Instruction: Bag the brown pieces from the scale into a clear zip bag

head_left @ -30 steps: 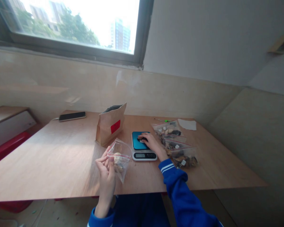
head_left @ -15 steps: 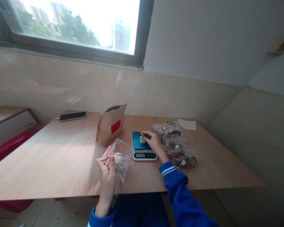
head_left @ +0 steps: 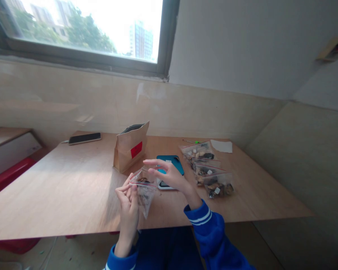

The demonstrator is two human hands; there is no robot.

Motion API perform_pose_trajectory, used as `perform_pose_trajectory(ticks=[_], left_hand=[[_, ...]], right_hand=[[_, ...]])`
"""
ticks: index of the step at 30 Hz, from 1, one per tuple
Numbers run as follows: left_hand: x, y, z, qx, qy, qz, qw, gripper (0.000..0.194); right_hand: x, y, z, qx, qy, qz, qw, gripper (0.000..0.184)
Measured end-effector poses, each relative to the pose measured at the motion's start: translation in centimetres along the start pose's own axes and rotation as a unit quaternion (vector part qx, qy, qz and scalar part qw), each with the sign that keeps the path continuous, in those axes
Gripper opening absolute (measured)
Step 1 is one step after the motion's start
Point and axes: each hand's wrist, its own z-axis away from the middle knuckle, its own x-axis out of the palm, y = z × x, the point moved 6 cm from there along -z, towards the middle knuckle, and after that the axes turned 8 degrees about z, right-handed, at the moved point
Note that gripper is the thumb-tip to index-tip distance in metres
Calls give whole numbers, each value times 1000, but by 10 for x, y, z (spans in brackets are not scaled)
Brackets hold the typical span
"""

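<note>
Wooden tabletop below a bright window

Left hand, raised palm inward, pinches a clear zip-lock bag left of the digital scale. The bag's long axis runs near to far, mouth pointing up and far. Right hand reaches leftward past it, fingers outstretched, thumb parted wide, over the mouth.

Clear zip bag of thin glossy plastic, upright brown pouch of matt paper, blue square scale plate with smooth sheen, light-brown tabletop of smooth wood, blue white-striped sleeve of matt cloth
</note>
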Motion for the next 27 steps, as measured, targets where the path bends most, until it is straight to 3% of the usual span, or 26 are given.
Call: perform_pose_trajectory(ticks=[3,6,10,14,19,23,27], left_hand=[[-3,1,0,-12,11,-14,1000,37],[-7,2,-1,-25,23,-31,999,35],[-7,2,-1,-39,24,-25,999,33],[-7,5,-2,-37,30,-24,999,35],[-9,4,-2,-41,40,-38,998,38],[-6,2,0,-33,20,-19,999,38],[-5,6,1,-11,10,-8,1000,37]], right_hand=[[-24,30,-2,23,93,95,991,30],[-59,77,0,92,198,257,942,25],[-82,123,6,139,227,311,912,28],[-87,134,12,149,224,328,906,28],[-81,109,6,133,221,299,919,28],[-58,49,-5,79,190,249,946,24],[-30,-14,1,-14,116,177,977,25]])
